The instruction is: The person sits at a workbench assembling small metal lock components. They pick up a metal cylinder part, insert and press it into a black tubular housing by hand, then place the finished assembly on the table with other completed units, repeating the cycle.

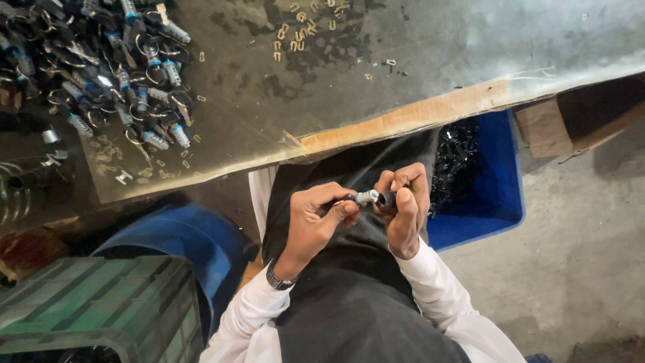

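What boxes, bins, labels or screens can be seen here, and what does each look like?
Blue bin: floor, right of the hands, rectangular, holding small black parts.
Cardboard box: under the table's right end, brown, open-sided.
Green crate: lower left, ribbed plastic.
Blue drum: beside the crate, rounded.
No labels, signs or screens show.

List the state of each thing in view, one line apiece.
Left hand: pinching one end of the small lock cylinder.
Right hand: closed around its dark end.
Pile of cylinders with rings: heaped on the worktable.
Blue bin: holds black parts.
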The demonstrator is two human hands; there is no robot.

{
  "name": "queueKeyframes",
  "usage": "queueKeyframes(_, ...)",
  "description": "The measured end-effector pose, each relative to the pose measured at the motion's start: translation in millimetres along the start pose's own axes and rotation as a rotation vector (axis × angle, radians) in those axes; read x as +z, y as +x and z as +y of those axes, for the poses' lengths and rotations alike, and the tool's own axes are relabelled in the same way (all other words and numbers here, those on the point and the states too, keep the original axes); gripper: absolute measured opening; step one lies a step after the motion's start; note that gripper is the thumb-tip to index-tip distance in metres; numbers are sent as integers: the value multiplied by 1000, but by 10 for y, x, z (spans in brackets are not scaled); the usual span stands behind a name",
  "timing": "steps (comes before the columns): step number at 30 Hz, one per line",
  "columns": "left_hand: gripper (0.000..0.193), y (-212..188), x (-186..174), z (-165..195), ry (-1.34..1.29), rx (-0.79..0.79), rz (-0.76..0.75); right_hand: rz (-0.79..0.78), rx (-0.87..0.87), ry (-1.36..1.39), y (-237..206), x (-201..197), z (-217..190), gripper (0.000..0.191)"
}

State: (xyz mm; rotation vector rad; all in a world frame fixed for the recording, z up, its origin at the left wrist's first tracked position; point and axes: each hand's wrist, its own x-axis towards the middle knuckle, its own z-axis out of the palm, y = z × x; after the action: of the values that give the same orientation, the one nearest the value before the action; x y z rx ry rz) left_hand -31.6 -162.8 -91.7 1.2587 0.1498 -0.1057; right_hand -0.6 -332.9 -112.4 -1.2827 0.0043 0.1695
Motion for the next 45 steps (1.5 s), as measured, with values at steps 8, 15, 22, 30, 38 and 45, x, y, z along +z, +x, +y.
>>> queueKeyframes(8, 12, -5, 117, 282, 621, 372, 120, 28, -100, -178, -18, -21, -47, 24)
queueKeyframes(15, 21, -31, 104, 325, 932, 537, -29, 3, -191, -609, -84, -143, -215, 16)
queueKeyframes(22, 16, 44, 168, 101, 958, 527, -162, 75, 227, -660, -64, -207, -229, 22)
queueKeyframes(30, 5, 182, 126, -208, 305, 32, -141, 117, 410, 192, 6, -209, -275, 23)
queueKeyframes(38, 19, 20, 47, -335, -279, -311, -100, 95, 333, 381, 30, -28, -234, 28)
queueKeyframes(45, 10, 10, 182, -127, 182, 82, 37, 121, 214, 194, -4, 88, -304, 27)
